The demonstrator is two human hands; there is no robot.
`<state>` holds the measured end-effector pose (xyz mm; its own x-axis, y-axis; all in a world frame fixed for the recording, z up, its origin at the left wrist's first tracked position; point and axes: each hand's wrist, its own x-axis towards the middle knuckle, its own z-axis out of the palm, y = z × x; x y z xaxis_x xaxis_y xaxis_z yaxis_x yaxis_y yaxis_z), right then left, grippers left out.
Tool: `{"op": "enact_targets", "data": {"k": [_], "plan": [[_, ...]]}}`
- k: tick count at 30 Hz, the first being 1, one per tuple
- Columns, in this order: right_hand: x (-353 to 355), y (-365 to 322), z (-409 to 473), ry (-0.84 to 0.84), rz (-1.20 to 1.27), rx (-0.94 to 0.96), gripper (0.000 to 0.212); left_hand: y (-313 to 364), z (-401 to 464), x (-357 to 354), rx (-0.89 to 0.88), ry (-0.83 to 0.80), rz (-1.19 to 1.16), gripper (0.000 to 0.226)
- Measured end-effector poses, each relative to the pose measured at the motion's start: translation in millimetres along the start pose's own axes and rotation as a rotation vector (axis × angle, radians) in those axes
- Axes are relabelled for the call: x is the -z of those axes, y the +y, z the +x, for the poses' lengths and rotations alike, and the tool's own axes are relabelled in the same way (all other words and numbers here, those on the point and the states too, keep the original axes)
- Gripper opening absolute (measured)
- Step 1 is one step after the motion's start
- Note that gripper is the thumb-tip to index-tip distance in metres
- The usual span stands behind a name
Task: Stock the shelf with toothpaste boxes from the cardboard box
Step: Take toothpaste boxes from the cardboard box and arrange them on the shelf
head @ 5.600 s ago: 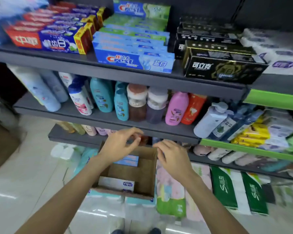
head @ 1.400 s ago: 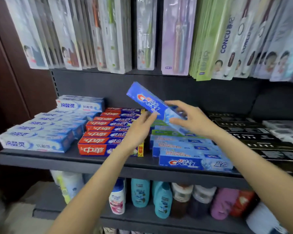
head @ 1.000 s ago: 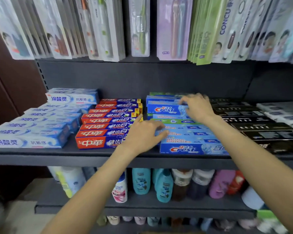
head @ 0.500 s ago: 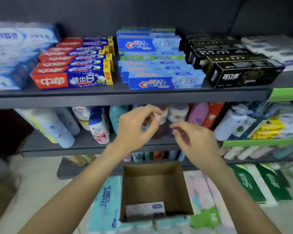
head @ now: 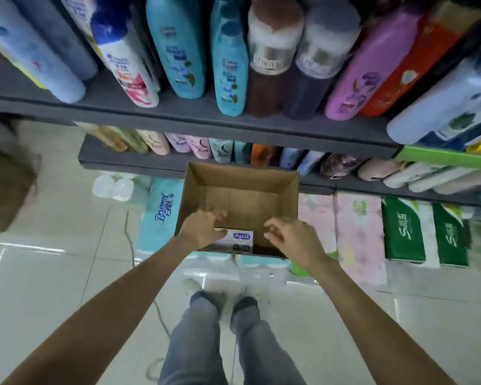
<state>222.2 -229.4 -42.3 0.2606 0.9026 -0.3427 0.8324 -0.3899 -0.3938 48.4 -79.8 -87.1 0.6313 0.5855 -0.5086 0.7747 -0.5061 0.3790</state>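
Shop aisle — cardboard box [head: 240, 202], white toothpaste box [head: 238, 237] inside, left hand [head: 202, 227] touching.

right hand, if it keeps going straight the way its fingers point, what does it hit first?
Probably the white toothpaste box at the near wall of the cardboard box: the right hand has curled fingers aimed left and down toward it. Depth is unclear, so it could meet the carton floor instead.
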Motion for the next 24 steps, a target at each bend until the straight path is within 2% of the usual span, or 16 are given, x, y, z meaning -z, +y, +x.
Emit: {"op": "enact_targets", "data": {"k": [5,8,14,17,22,24], "plan": [[-56.6,3.6,62.0,-0.230,-0.196,0.137,0.030,-28.9,48.2,-27.2,-0.225,-0.157,0.540,0.065],[-92.2,4.7,95.1,-0.355,-0.345,0.219,0.038,-44.8,76.7,-41.1,-0.268,-0.198,0.676,0.068],[-148.2,29.1,133.1,-0.421,-0.457,0.206,0.076,-55.1,106.1,-81.9,-0.261,-0.154,0.619,0.067],[-169.6,39.1,135.0,-0.429,-0.485,0.267,0.072,-54.7,115.4,-91.8,-0.230,-0.124,0.552,0.063],[-175.7,45.9,132.8,-0.354,-0.517,0.350,0.072,-52.7,120.1,-95.7,-0.219,-0.112,0.411,0.061],[-176.4,48.6,134.1,-0.307,-0.538,0.328,0.073,-52.5,118.8,-100.5,-0.222,-0.118,0.380,0.065]]}}
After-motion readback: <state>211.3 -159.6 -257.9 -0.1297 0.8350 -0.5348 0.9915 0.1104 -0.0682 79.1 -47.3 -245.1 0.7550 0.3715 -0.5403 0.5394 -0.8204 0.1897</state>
